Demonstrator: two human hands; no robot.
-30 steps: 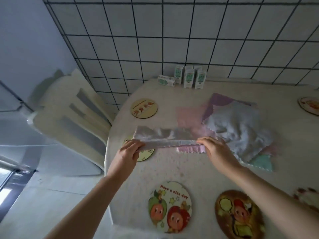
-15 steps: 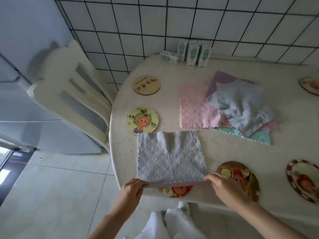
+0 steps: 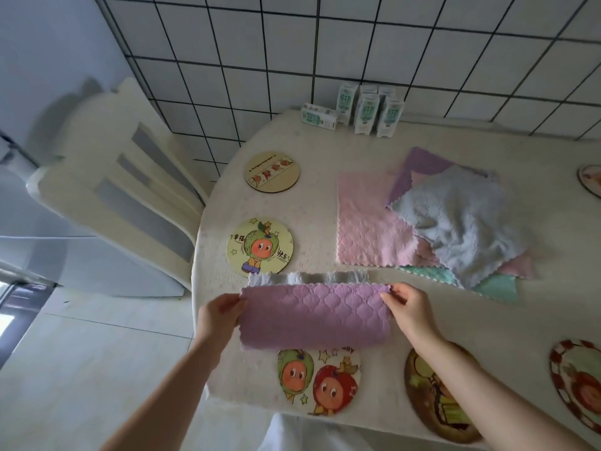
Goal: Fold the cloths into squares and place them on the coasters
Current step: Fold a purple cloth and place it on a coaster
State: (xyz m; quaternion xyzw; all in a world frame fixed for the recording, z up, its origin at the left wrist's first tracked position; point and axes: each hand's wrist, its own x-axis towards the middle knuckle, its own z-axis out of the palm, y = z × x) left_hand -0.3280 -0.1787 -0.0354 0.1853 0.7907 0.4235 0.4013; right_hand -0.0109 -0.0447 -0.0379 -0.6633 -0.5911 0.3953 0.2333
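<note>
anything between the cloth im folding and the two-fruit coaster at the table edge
Nothing visible: the fruit-character coaster is bare, and the purple cloth, pinched by the left hand and right hand, overlaps its far rim.

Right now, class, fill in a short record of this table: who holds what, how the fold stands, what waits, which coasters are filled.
Held cloth: lilac cloth, folded over, pale far edge showing
Left hand: pinches its left corner
Right hand: pinches its right corner
Waiting: cloth pile, unfolded
Nearest coaster: two-fruit coaster, top edge hidden by the cloth
Coasters filled: none in view
</note>
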